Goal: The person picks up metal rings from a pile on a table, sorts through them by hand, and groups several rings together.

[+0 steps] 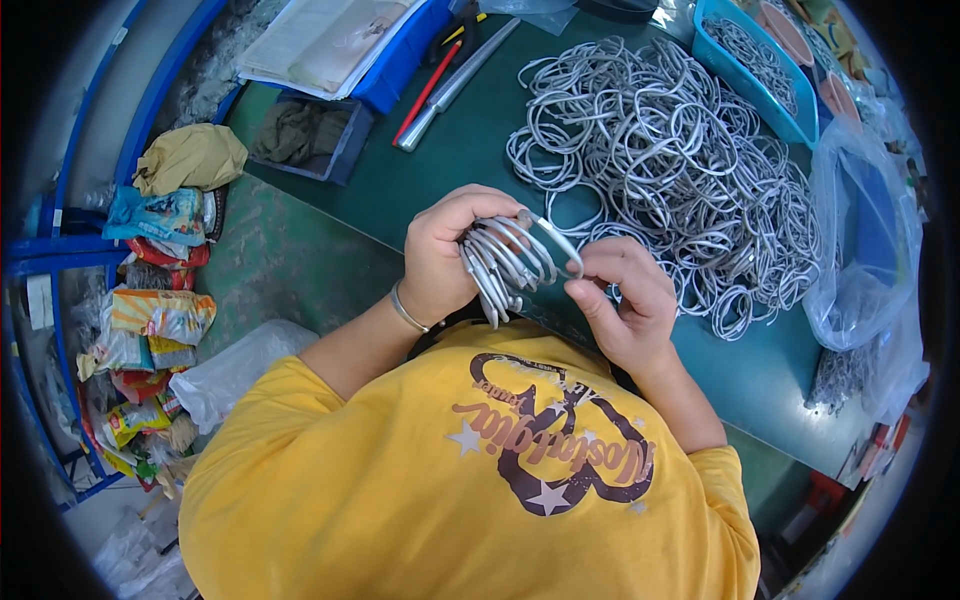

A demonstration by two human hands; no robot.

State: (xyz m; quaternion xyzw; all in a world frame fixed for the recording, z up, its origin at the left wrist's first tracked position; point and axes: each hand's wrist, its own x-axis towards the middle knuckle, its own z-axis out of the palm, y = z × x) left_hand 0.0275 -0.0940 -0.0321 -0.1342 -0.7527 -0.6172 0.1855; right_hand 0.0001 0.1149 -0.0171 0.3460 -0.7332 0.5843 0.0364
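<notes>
My left hand (448, 245) is closed around a bunch of silver-grey metal rings (497, 262), which fan out below its fingers. Between thumb and fingertips, my right hand (625, 300) pinches the edge of one ring (556, 241) at the right side of that bunch. Both hands are held in front of my chest, at the near edge of the green table. Just beyond my right hand lies a large tangled pile of similar rings (670, 150). Whether the held rings are closed or have gaps is too small to tell.
A turquoise basket (808, 128) of small metal pieces stands at the back right, beside a clear plastic bag (862, 260). To the back left are a red pen (428, 92), a metal ruler-like bar (460, 82) and a grey bin (345, 150). Colourful packets (160, 315) fill the left shelf.
</notes>
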